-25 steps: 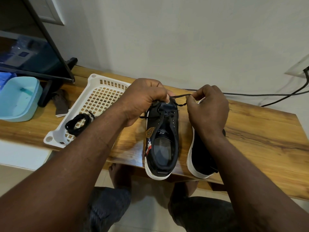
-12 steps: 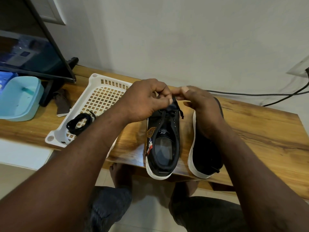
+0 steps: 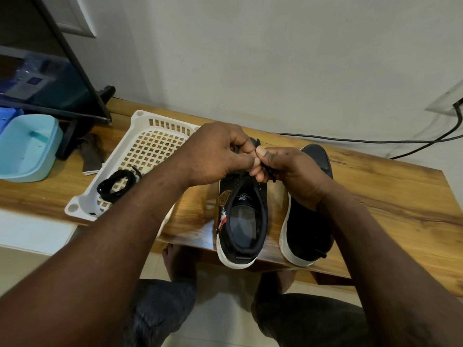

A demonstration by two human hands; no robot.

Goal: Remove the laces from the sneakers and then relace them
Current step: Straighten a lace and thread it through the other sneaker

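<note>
Two black sneakers with white soles stand side by side on the wooden table, heels toward me. Over the front of the left sneaker (image 3: 241,216) my left hand (image 3: 215,154) and my right hand (image 3: 288,171) meet, both pinching its black lace (image 3: 269,171) between fingertips and thumbs. The eyelets near the toe are hidden under my hands. My right forearm crosses the right sneaker (image 3: 308,234), whose toe shows behind the hand. A second black lace (image 3: 115,185) lies coiled in the white basket (image 3: 147,136) to the left.
A light blue tub (image 3: 27,149) and a brown cloth (image 3: 89,155) sit at the table's left, beside a black monitor stand (image 3: 75,131). Black cables (image 3: 375,141) run along the back edge to a wall socket. The sneakers' heels overhang the table's front edge (image 3: 190,242).
My right hand, which held the lace stretched out to the right, has come in against my left hand over the left sneaker's front. Both hands now pinch the lace close together.
</note>
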